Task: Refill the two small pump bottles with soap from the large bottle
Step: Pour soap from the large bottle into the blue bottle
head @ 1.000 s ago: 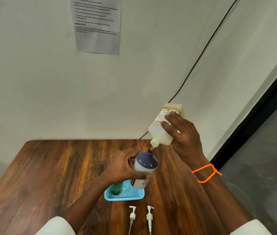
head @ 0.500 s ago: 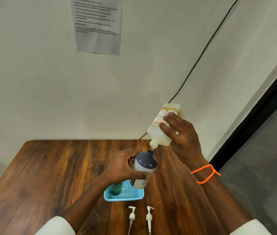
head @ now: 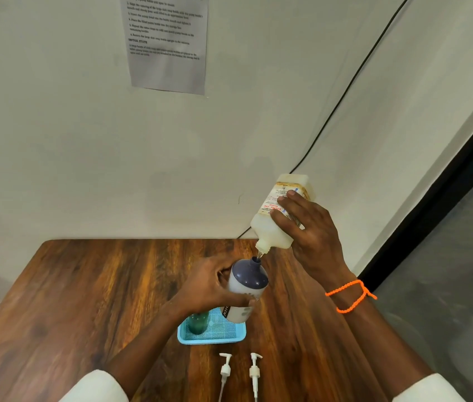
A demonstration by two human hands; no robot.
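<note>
Two pump heads (head: 239, 372) lie on wooden table (head: 84, 300) against white wall (head: 84, 155).

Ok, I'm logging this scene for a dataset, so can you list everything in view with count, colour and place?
Large plastic soap bottle: one, cream, tipped nozzle-down above the small bottle's mouth.
Small dark-capped white bottle: one, held tilted above the tray.
Small green bottle: one, standing in the tray.
Plastic mesh tray: one, light blue, near table middle.
Pump heads: two, white, lying side by side at the near edge.
Wooden table: one, brown.
Printed paper sheet: one, grey, on wall.
Cable: one, black, along wall.
Beaded wristband: one, orange, right wrist.
Left hand: grips the small bottle.
Right hand: grips the large bottle.
</note>
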